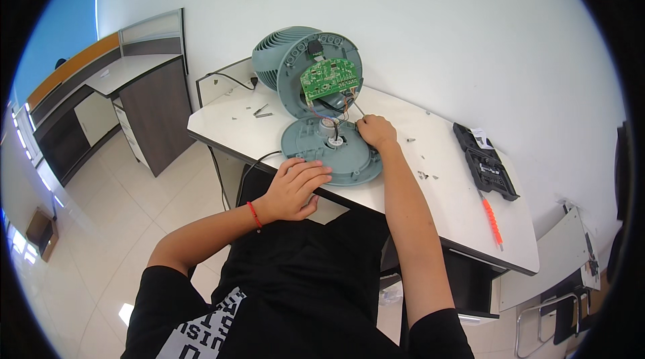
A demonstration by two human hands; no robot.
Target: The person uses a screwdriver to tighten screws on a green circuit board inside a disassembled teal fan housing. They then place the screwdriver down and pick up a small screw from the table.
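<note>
1. Evidently, the white desk [463, 219] carries the work: a grey-green fan [289, 83] lies opened at its back, the underside facing the person.
2. The round base [363, 163] lies flat before it at the near edge, wires [335, 132] linking the two. The step looks like tool work where they meet; the next move probably calls for a steady base and slack wires.
3. The left hand [293, 188] reaches in palm down, its fingers together on the base's near rim, thumb apart below.
4. The right hand [377, 132] bends inward at the base's far right, fingers curled, apparently pinching a thin metal rod [359, 110]; their tips are hidden.
</note>
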